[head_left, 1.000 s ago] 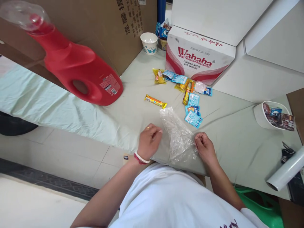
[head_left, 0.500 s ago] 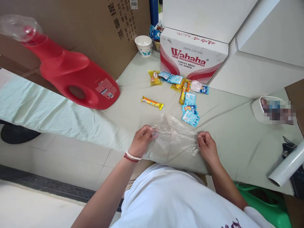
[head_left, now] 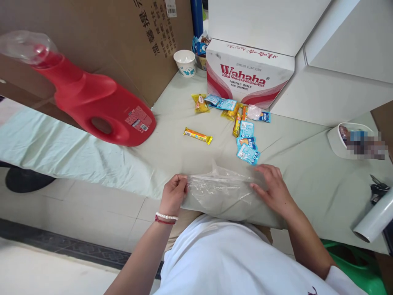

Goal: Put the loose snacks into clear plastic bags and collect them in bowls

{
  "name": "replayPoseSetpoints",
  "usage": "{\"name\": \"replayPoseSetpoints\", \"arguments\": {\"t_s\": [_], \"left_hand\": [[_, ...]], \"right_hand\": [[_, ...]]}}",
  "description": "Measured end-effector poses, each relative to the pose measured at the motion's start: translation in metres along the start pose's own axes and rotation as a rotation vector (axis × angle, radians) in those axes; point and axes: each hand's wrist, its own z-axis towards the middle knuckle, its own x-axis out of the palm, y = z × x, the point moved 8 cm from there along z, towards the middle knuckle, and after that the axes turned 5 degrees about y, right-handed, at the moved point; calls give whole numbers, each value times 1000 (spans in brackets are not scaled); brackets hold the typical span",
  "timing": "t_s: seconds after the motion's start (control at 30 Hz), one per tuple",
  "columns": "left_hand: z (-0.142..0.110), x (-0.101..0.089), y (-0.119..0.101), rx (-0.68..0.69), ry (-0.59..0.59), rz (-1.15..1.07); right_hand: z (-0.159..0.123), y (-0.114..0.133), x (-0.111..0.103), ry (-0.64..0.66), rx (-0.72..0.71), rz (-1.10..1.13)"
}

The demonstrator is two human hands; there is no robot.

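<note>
A sheet of clear plastic film [head_left: 219,188], possibly a thin bag, stretches in front of my body at the table's near edge. My left hand [head_left: 174,192] pinches its left end between thumb and fingers. At the film's right end, my right hand [head_left: 273,190] has its thumb and fingers spread apart; whether they touch the film is unclear. Beyond the film lies a yellow-and-orange wrapped snack stick [head_left: 198,135]. To its right, blue snack packets [head_left: 248,153] form a column, with more yellow and blue packets behind them.
A large red jug [head_left: 107,106] leans at the left. At the back stand a paper cup [head_left: 185,63] and a Wahaha water carton [head_left: 250,73]. On the right are a white tub [head_left: 334,141] holding wrapped items and a roll of film [head_left: 373,217]. A green stool [head_left: 356,262] sits below.
My right hand has let go of its pinch and spread its fingers. My left hand has moved slightly left and down, and the film lies flatter and wider.
</note>
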Motion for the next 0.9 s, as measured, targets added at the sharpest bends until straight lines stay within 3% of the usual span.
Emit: {"name": "replayPoseSetpoints", "arguments": {"t_s": [0.13,0.27,0.33,0.4,0.53,0.67,0.77,0.83,0.9], "left_hand": [[-1,8,-8,29,-1,-23],[2,20,-12,-13,-63,-38],[7,32,-15,12,-28,105],[12,42,-17,62,27,246],[15,50,-13,117,108,263],[15,44,-4,81,178,290],[12,19,-15,182,-28,478],[0,2,-39,365,-264,626],[-20,3,-65,604,-396,747]], "right_hand": [[29,38,25,83,-250,-28],[51,48,53,88,-248,134],[57,43,58,77,-159,296],[59,26,58,35,31,478],[52,-19,54,-85,423,792],[44,-52,41,-184,538,772],[40,-63,34,-179,523,577],[38,-64,32,-169,486,431],[38,-62,32,-161,458,319]]}}
